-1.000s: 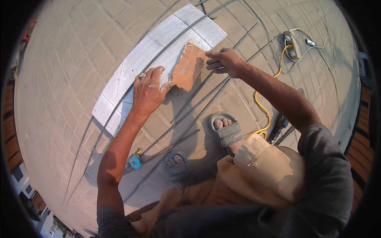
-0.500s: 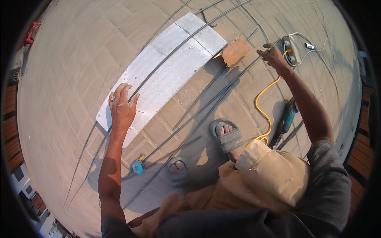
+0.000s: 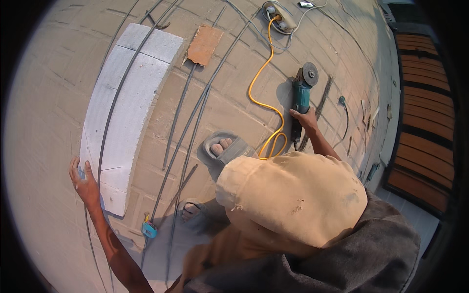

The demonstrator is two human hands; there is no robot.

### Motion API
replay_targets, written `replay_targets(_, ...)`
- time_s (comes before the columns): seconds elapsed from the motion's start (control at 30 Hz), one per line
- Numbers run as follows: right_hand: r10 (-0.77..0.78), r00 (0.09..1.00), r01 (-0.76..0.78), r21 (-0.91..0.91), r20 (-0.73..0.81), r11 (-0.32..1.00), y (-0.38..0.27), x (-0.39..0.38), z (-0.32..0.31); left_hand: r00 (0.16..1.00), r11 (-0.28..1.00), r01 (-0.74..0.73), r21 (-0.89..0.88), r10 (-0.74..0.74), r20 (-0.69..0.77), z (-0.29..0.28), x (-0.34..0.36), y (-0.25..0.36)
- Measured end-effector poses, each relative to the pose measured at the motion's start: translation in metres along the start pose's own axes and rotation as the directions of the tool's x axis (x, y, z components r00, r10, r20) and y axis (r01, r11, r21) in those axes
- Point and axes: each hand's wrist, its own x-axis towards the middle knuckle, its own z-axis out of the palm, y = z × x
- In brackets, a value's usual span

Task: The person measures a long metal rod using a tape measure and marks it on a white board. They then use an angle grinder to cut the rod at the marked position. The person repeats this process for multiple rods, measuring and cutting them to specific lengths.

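Note:
My left hand [image 3: 86, 183] rests flat on the near end of a long white block [image 3: 126, 105] lying on the paved floor, fingers spread. My right hand [image 3: 304, 118] grips the handle of a teal angle grinder [image 3: 301, 95] that lies on the paving, its disc pointing away. A yellow cable [image 3: 264, 93] runs from the grinder to a socket block [image 3: 279, 13] at the top. A flat brown piece [image 3: 204, 45] lies past the far end of the white block, touched by neither hand.
Several thin steel rods [image 3: 193, 117] run diagonally across the paving and over the white block. A small blue tape measure [image 3: 149, 229] lies near my sandalled feet [image 3: 222, 148]. Wooden slats [image 3: 425, 107] line the right edge.
My right hand let go of the brown piece, left it past the block's end and moved right onto the grinder handle. My left hand slid toward the block's near end.

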Motion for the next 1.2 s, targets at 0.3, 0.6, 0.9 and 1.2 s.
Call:
replay_targets(0.3,0.072,0.997,-0.081,0.365,0.037,0.928,-0.032,-0.005,0.003,0.992,0.994,-0.097,-0.044,0.093,-0.086,-0.036,0.003,0.085)
replay_targets(0.6,-0.568,0.768,0.384,0.498,0.296,0.778,-0.231,-0.078,-0.007,0.844,0.723,0.2,-0.662,0.217,0.491,-0.002,0.012,0.25)
replay_targets(0.9,-0.848,0.2,0.459,0.718,0.491,0.524,-0.35,-0.165,0.054,0.908,-0.211,0.41,-0.887,-0.001,0.419,0.04,0.058,0.312)
replay_targets(1.2,-0.659,-0.09,-0.055,0.657,0.747,0.752,-0.317,-0.149,0.085,0.895,-0.225,0.395,-0.891,-0.124,0.428,0.039,0.049,0.284)
